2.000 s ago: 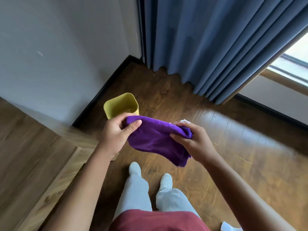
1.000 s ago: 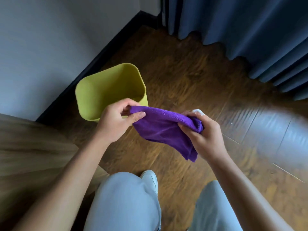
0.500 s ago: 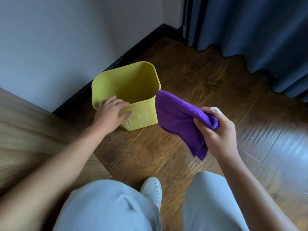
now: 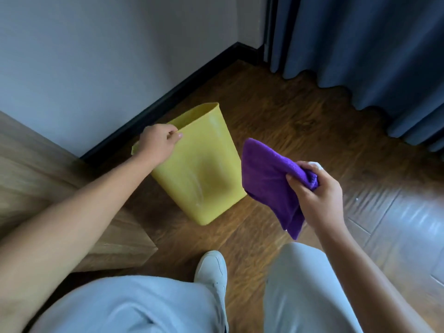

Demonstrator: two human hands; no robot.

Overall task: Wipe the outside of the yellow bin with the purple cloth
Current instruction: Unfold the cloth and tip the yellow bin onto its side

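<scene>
The yellow bin (image 4: 204, 174) stands tilted on the wooden floor, its open top tipped away towards the wall and its broad outer side facing me. My left hand (image 4: 157, 143) grips the near rim of the bin. My right hand (image 4: 317, 193) holds the purple cloth (image 4: 269, 181) bunched at one end, and the cloth hangs down just to the right of the bin. Whether the cloth touches the bin's side I cannot tell.
A grey wall with a black skirting board (image 4: 168, 102) runs behind the bin. Blue curtains (image 4: 360, 51) hang at the back right. A wooden furniture panel (image 4: 36, 179) stands at the left. My knees and a white shoe (image 4: 212, 267) fill the bottom.
My left hand shifted to the bin's rim and tipped the bin away, so its outer side faces me. My right hand keeps the cloth beside it.
</scene>
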